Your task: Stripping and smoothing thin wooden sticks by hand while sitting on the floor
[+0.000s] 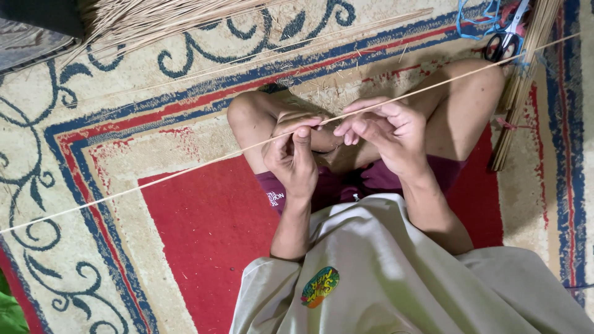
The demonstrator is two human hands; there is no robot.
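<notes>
You sit cross-legged on a large patterned carpet [185, 235] with a red centre, cream ground and blue scrollwork borders. Far left lies a loose heap of pale dry straw-like stalks [154, 18]; at the far right edge a bundle of tan sticks [526, 80] runs near to far, with black-handled scissors [504, 40] and a blue cord [476, 15] just beside its far end.

The long thin pale reed strip [185, 168] crosses the whole scene, its long axis rising from the near left edge to the far right. It passes through both your hands above your knees. Your left hand [294, 158] pinches it between thumb and curled fingers; your right hand [387, 130] grips it just to the right, fingertips closed on the strip. The hands sit just beside each other, so the free lengths extend outward from both.

The strip's left end is cut off by the picture edge. Whether its right end reaches the stick bundle is hard to make out.
</notes>
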